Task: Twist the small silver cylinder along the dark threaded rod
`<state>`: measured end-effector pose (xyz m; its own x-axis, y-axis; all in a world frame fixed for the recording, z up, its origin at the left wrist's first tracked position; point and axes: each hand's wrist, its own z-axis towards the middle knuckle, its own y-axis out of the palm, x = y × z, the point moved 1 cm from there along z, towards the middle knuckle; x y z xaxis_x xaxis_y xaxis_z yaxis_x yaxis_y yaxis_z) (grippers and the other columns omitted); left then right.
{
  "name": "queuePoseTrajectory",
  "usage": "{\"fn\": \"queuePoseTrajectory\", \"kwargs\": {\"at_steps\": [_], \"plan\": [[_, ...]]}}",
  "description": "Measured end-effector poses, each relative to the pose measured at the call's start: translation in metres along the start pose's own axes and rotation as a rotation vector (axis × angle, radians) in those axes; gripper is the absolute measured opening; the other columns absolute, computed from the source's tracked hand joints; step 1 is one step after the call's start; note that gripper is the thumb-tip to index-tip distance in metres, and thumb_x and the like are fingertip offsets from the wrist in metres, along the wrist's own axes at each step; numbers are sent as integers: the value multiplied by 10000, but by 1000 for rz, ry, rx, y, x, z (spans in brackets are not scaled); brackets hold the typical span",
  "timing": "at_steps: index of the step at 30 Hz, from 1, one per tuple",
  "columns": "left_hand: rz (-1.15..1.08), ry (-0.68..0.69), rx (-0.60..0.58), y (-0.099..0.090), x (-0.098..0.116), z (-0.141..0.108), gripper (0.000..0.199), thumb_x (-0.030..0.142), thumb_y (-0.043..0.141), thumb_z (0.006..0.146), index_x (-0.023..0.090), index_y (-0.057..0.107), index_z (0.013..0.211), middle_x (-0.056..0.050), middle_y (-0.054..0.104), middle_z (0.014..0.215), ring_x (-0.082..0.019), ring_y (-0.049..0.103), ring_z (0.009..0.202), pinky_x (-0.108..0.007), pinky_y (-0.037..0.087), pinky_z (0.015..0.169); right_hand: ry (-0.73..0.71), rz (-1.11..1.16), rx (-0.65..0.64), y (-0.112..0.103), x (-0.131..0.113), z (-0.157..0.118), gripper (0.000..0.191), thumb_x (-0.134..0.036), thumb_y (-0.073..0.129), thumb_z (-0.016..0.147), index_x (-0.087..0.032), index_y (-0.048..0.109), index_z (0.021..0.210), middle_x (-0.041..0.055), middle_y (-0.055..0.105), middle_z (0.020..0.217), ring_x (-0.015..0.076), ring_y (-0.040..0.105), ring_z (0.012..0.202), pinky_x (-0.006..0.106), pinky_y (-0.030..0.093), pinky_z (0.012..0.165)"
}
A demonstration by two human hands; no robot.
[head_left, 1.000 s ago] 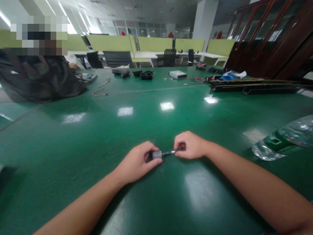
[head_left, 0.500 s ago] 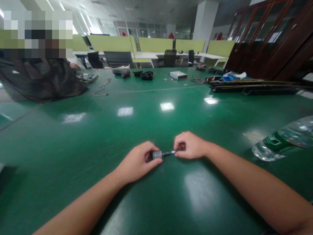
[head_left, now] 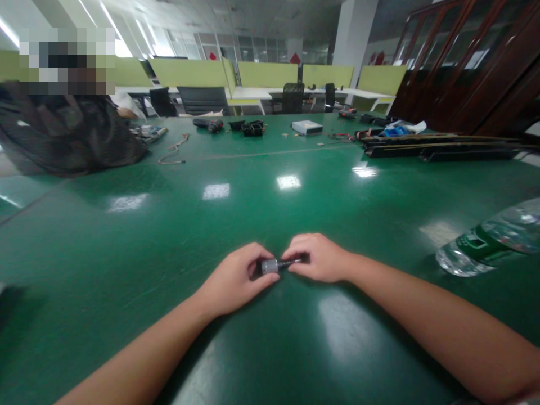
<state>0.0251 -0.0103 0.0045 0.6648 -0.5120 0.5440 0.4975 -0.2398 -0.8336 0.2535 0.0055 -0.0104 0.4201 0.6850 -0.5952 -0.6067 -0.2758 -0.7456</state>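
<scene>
My left hand [head_left: 232,281] rests low over the green table [head_left: 236,360], thumb and fingers closed around a short grey cylinder [head_left: 270,266]. From the cylinder's right end a thin dark rod [head_left: 284,263] points toward my right hand [head_left: 318,260]. The fingers of that hand are pinched on the rod close to the cylinder, and a pale tip of the rod shows between them. Fingers hide part of both the rod and the cylinder, so I cannot tell the exact kind of tool or part.
A clear bottle with a green label [head_left: 485,242] lies at the right. Along the far side are a dark bag [head_left: 71,135], a power drill [head_left: 208,125], black parts [head_left: 252,128], a white box [head_left: 306,127] and long dark strips [head_left: 439,149]. Behind the bag is a person.
My right hand has slid left along the rod, closer to the grey cylinder. My left hand keeps its grip and has barely moved.
</scene>
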Motion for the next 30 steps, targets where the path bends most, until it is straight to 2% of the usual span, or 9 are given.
{"fn": "queuePoseTrajectory", "kwargs": {"at_steps": [5,12,23,30], "plan": [[-7,0,-15,0,-1,0,300,458,576,922,199,686,1027,-3,593,762,-149,526,655,-258,390,614,-19,-20,2,0,0,0,164,-147,689,810,-161,735,967,47,698,876,159,619,818,264,465,767],[13,9,-4,1,-2,0,253,404,649,868,202,683,1018,-2,603,784,-151,535,678,-254,391,623,-47,-77,-6,2,-2,0,156,-193,689,822,-165,735,968,48,709,868,175,619,827,291,456,787],[-7,24,-6,0,-2,0,237,389,641,868,203,682,1008,-7,607,798,-153,538,690,-256,402,632,-57,-86,10,9,-2,-1,199,-246,686,845,-183,722,1031,50,716,927,179,628,875,302,453,826],[-11,12,-10,1,-1,1,247,407,638,869,198,683,993,-11,610,800,-158,540,689,-257,395,620,-55,-95,13,9,-2,-1,164,-239,682,851,-184,725,999,45,710,904,172,619,846,297,447,808]]}}
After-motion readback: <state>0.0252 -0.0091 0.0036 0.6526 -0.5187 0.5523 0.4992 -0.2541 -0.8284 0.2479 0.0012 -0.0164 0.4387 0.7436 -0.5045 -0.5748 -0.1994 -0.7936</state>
